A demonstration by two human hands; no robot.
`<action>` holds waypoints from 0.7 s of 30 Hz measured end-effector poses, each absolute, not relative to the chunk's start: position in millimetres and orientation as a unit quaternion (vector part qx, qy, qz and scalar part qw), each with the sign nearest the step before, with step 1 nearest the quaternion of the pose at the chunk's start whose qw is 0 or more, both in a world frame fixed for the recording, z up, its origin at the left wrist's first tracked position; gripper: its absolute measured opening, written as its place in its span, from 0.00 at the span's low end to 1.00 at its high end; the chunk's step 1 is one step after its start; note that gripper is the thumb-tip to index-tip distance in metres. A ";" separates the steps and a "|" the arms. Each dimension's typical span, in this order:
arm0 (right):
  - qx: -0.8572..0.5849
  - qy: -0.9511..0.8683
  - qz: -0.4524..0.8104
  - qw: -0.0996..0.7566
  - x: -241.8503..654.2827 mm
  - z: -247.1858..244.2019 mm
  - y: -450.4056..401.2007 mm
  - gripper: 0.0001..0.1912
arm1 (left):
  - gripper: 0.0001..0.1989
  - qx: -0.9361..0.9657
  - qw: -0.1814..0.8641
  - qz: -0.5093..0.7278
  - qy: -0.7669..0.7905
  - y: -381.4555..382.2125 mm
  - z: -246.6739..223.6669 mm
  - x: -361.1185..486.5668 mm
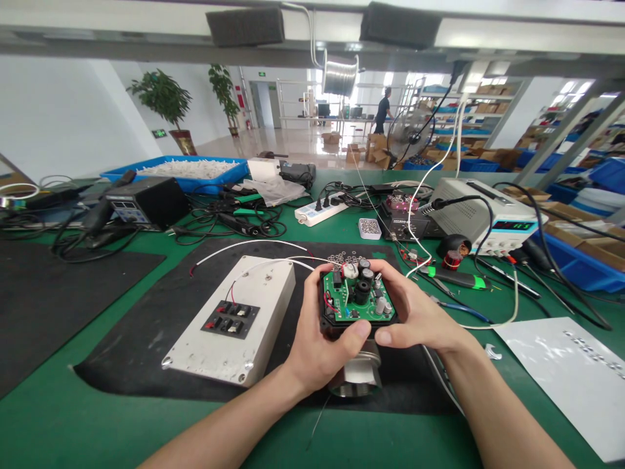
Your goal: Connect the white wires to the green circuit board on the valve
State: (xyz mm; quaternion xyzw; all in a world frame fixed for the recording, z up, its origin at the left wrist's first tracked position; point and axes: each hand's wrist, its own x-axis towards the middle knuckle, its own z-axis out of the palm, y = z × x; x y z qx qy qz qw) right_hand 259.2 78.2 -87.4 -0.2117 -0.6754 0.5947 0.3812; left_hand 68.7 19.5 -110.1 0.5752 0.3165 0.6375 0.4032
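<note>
In the head view, a green circuit board with black and silver round components (pixel 364 309) lies between the two hands, face up and seated in a squarish black housing (pixel 333 331). The left hand (pixel 310 335) grips the housing's left side and the right hand (pixel 422 319) its right, with fingers wrapped round the sides and both thumbs at the near edge; neither hand is nearer. From the board, the unit's axis runs down and nearward to a silver hexagonal metal fitting (pixel 355 374). Whether that fitting rests on the black rubber mat (pixel 141 352) cannot be told.

Left of the left hand, a flat off-white metal box (pixel 268 306) slants from far right to near left, bearing a black terminal block (pixel 232 319). Thin white cables (pixel 254 243) cross the far side toward the board, past the left fingers. Small silver rings (pixel 344 255) lie just beyond the housing. Right of the right hand are green-and-black handled cutters (pixel 456 279), with a grey power supply (pixel 466 208) farther off and a white sheet (pixel 556 371) to the near right. The space directly between the thumbs and the camera shows no obstruction.
</note>
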 end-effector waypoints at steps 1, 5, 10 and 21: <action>-0.211 -0.675 0.595 0.381 259.1 -87.5 78.3 0.45 | 0.36 0.575 0.404 0.638 0.315 19.4 -110.2 68.6; -0.209 -0.674 0.598 0.380 259.0 -87.6 78.2 0.46 | 0.37 0.574 0.404 0.640 0.313 20.2 -111.4 68.6; -0.214 -0.678 0.592 0.380 259.3 -87.4 77.8 0.47 | 0.37 0.582 0.390 0.644 0.308 21.3 -113.6 68.4; -0.222 -0.674 0.599 0.370 259.3 -84.5 75.9 0.46 | 0.36 0.584 0.392 0.644 0.300 20.4 -111.8 69.9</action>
